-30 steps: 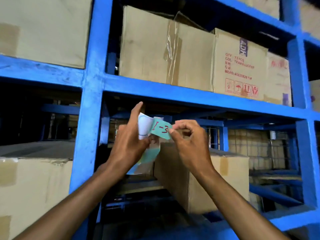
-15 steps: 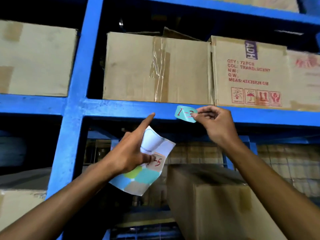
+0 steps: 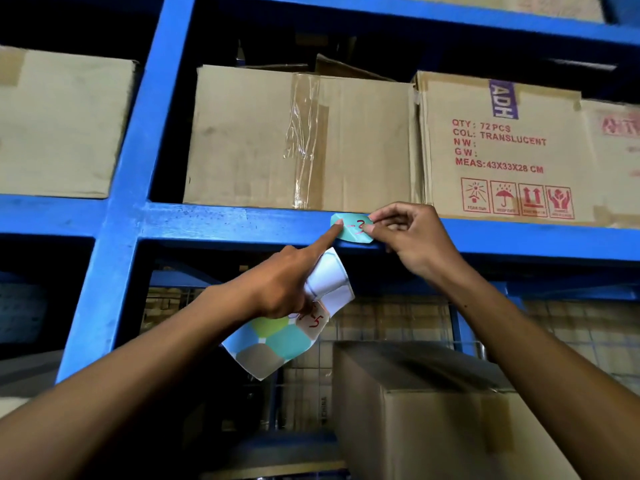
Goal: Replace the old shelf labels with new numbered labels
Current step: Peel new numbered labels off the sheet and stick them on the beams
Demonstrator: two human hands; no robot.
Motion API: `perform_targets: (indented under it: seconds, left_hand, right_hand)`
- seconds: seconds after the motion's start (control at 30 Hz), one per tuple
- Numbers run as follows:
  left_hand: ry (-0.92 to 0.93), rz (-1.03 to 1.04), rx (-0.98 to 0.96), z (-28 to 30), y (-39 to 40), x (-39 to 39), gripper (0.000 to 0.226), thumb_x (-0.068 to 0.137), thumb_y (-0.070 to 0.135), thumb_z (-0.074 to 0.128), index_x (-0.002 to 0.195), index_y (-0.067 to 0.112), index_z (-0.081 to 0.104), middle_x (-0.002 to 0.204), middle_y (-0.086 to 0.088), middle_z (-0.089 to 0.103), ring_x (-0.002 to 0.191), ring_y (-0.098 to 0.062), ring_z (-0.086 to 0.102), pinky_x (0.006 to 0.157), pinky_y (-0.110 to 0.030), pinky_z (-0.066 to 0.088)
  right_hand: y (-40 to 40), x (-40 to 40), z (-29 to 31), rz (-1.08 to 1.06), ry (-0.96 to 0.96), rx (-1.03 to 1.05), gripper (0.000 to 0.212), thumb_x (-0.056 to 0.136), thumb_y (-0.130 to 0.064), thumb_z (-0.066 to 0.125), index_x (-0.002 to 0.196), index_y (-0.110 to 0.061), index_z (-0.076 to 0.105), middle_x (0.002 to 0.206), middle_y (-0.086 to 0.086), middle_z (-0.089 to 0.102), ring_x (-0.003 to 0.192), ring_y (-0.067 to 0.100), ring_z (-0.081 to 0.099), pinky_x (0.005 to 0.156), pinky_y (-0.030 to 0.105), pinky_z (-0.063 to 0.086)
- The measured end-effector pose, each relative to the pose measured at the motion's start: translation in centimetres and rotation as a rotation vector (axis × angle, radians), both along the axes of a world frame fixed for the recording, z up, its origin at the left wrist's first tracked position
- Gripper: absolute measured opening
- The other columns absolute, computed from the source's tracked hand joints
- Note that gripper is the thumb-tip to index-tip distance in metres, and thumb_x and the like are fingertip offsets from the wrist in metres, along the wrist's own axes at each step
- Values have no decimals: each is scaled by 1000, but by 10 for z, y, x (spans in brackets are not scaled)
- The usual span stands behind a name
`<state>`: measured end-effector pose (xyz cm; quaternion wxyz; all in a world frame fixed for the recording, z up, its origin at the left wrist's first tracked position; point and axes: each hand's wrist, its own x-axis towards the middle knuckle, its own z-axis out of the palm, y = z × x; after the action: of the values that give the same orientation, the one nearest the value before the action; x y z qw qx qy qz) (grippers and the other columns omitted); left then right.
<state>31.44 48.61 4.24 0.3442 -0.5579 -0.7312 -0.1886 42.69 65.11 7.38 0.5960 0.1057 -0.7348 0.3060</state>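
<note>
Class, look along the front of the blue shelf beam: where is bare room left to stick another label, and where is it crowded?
The blue beam is bare from the upright post to the teal label, and again right of the right hand. It is crowded at the label, where the left hand, holding the sticker sheet, presses with its forefinger.

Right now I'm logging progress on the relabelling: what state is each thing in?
Label: on the beam's front face, pinned at both ends, part of its number covered.
Beam: bare left of the label.
Sheet: curled, some stickers left, one numbered.
Left hand: forefinger pressing the label's left end, other fingers gripping the sheet.
Right hand: pinching the label's right end.
Taped box: shut.
</note>
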Motion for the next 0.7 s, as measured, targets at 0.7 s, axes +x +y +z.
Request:
perform_targets:
  seconds: [0.7]
  left_hand:
    - [51,71,-17,-3,10,-4,117,75,5,69,144,43,-18,56,-3,36,50,-19,39,56,-32,38]
  right_hand:
    - [4,8,1,-56,-93,5,14,79,-13,72,72,-22,64,77,3,68,60,5,58,42,16,43]
